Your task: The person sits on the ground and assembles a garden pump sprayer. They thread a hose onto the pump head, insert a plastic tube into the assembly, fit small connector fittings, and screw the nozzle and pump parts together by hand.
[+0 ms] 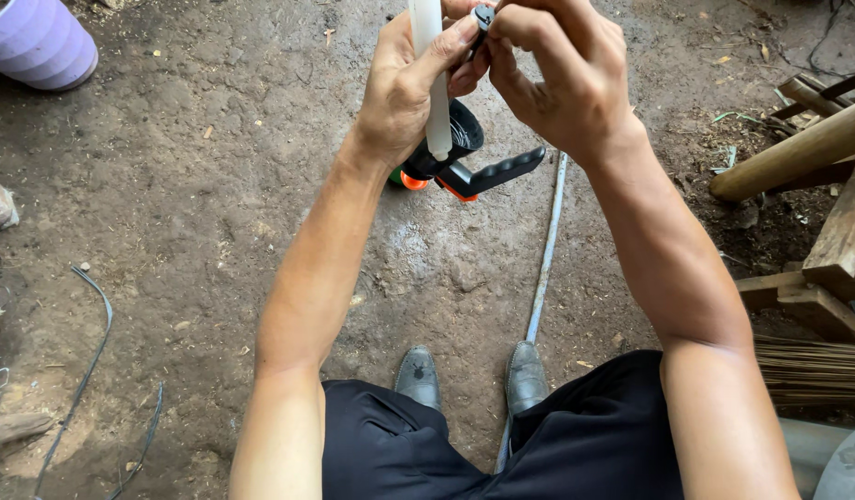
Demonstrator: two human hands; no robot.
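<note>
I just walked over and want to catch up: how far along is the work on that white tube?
Done: nothing clearly finished. In hand: the left hand grips the white tube of the black and orange spray handle, while the right hand pinches a small black piece at its top. Left: that piece looks not yet seated.

White tube upright, black-and-orange nozzle below, small black piece at top

Open dirt floor leftward; wooden beams crowding right, purple pot far left.
</note>
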